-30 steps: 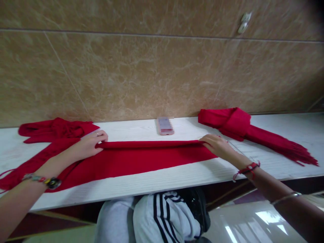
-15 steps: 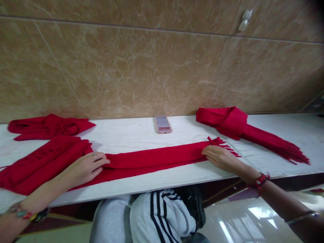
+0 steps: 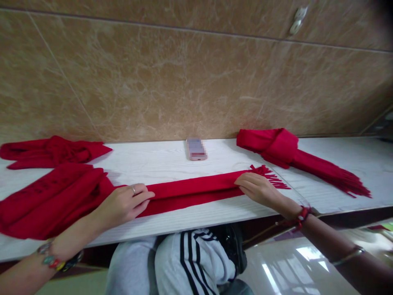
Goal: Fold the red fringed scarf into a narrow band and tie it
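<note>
A red scarf (image 3: 193,192) lies along the white counter in a long folded strip, its fringe at the right end and a loose bunched part at the left. My left hand (image 3: 125,205) pinches the strip's upper layer near the bunched part; a ring is on one finger. Near the fringe, my right hand (image 3: 256,188) grips the same layer between thumb and fingers. The layer's lower edge is slightly raised between the hands, with more red cloth showing below it.
A knotted red scarf (image 3: 270,145) with fringe lies at the back right, another folded red scarf (image 3: 52,151) at the back left. A phone (image 3: 196,149) rests by the tiled wall (image 3: 172,82). The counter's (image 3: 196,219) front edge runs above my knees.
My left hand has slid right along the scarf. My right hand has shifted slightly left, so the hands are closer together, and the upper layer's edge has lifted more.
</note>
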{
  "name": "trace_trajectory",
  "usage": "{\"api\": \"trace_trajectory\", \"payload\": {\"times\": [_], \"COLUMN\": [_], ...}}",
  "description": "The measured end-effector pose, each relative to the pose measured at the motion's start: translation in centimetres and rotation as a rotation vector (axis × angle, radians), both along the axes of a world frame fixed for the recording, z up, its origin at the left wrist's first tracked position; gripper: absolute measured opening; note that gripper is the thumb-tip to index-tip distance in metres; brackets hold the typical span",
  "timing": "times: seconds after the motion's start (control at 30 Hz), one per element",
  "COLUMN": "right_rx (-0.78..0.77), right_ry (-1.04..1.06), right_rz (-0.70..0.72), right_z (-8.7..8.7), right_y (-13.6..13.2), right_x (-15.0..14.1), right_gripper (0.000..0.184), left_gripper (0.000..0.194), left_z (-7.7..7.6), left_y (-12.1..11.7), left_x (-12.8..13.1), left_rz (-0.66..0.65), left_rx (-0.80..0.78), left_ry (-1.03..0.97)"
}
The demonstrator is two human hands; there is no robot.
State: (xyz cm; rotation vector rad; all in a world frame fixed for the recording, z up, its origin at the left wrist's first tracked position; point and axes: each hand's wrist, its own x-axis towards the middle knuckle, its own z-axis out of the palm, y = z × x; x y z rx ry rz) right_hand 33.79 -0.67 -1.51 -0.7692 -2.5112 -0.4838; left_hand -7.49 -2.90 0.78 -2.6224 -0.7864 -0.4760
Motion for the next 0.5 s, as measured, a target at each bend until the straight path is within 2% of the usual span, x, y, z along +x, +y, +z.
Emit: {"api": "trace_trajectory", "payload": {"times": [0.1, 0.17, 0.3, 0.4, 0.5], "right_rx": [-0.048, -0.086, -0.199, -0.331, -0.398], "right_ry": [-0.076, -0.105, -0.067, -0.018, 0.011], "right_rz": [0.023, 0.015, -0.004, -0.030, -0.089], "right_z": [0.0, -0.1, 0.4, 1.2, 1.7], "right_y": [-0.6, -0.9, -1.1, -0.9, -0.7], "right_x": [0.5, 0.7, 0.6, -0.6, -3.5], "right_gripper": [0.023, 0.025, 0.023, 0.024, 0.037], "left_gripper": [0.028, 0.029, 0.026, 0.031, 0.032], "left_z": [-0.5, -0.7, 0.2, 1.0, 0.7], "left_y": [-0.8, -1.0, -0.4, 0.6, 1.5], "left_x": [-0.3, -0.4, 0.0, 1.9, 5.4], "left_rz": [-0.068, -0.044, -0.030, -0.028, 0.047], "left_rx": [-0.157, -0.254, -0.398, -0.425, -0.368], "left_ry": [0.058, 0.070, 0.070, 0.048, -0.007]}}
